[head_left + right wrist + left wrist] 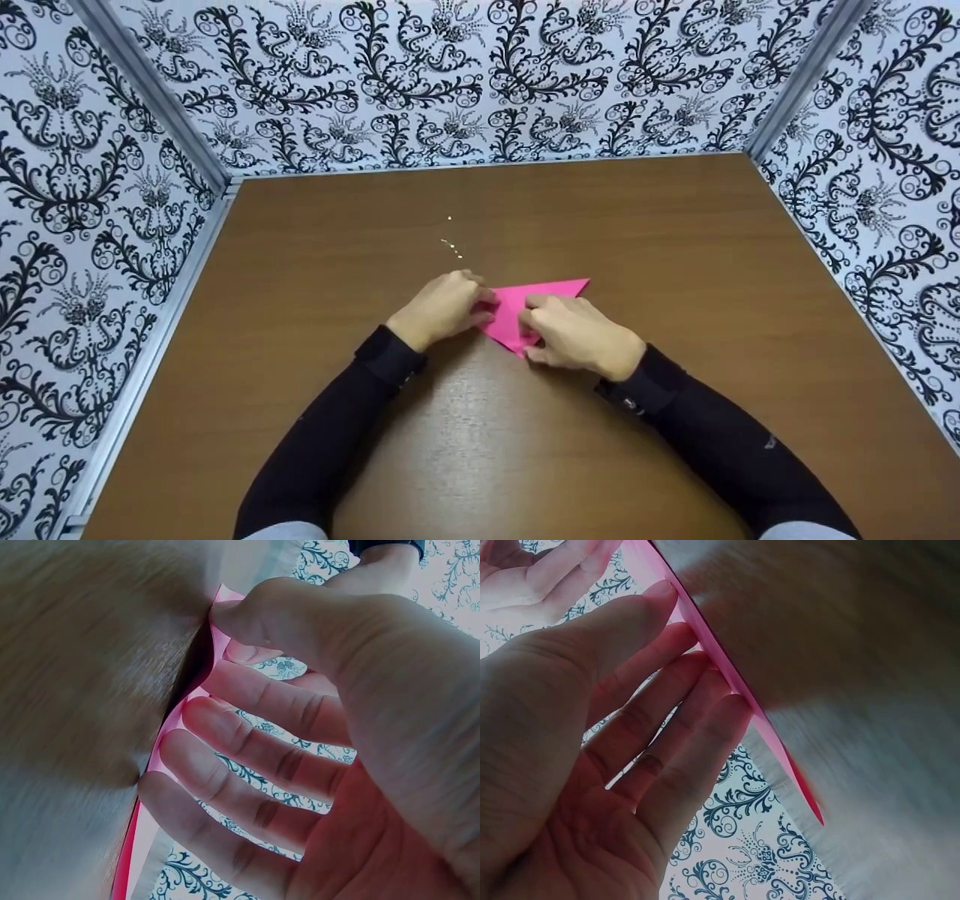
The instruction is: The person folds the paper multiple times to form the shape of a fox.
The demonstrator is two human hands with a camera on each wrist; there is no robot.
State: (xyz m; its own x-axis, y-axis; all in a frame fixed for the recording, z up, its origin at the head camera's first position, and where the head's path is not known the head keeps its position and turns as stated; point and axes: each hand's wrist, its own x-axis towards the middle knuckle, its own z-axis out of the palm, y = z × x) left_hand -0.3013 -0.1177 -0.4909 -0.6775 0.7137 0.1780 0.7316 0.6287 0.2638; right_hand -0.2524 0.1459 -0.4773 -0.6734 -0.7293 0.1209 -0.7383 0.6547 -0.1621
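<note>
A folded sheet of bright pink paper [510, 304] lies on the brown table, one pointed corner toward the far right and another toward the person. On its left part rests my left hand [444, 306], with thumb and fingertips touching the sheet. In the left wrist view those fingers are gently bent along the paper [769, 733], which lies close to the tabletop. My right hand [576, 334] pinches the near part, thumb at the corner. The right wrist view shows the paper [225, 594] bulging up between thumb and index finger. The hands hide parts of the folds.
The wooden table [315, 247] is bounded by white walls with black floral patterns [427, 67] at the back and both sides. Small bright specks [452, 246] show on the tabletop beyond the left hand. Dark sleeves [322, 442] cover both forearms.
</note>
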